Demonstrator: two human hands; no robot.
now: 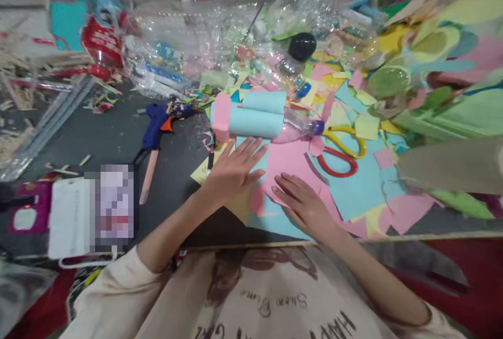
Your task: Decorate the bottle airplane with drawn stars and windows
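Note:
My left hand (236, 168) lies flat with its fingers spread over yellow and blue paper, holding nothing. Beside it, my right hand (301, 200) rests with loosely stretched fingers on a pink paper sheet (288, 158). Just beyond both hands lies a clear plastic bottle (301, 123) on its side, its body wrapped in light blue paper (255, 121) with a pink strip (222, 118) at the left end and a purple cap at the right. Scissors (341, 158) with one yellow and one red handle lie right of the bottle, their blades partly hidden by paper.
A blue glue gun (154, 125) with a glue stick (149, 176) lies to the left. Nearer me are a phone-like item (116, 203), partly blurred, and a white card holder (68, 217). Plastic bottles and packaging (176, 30) pile along the back; paper scraps (408, 208) cover the right.

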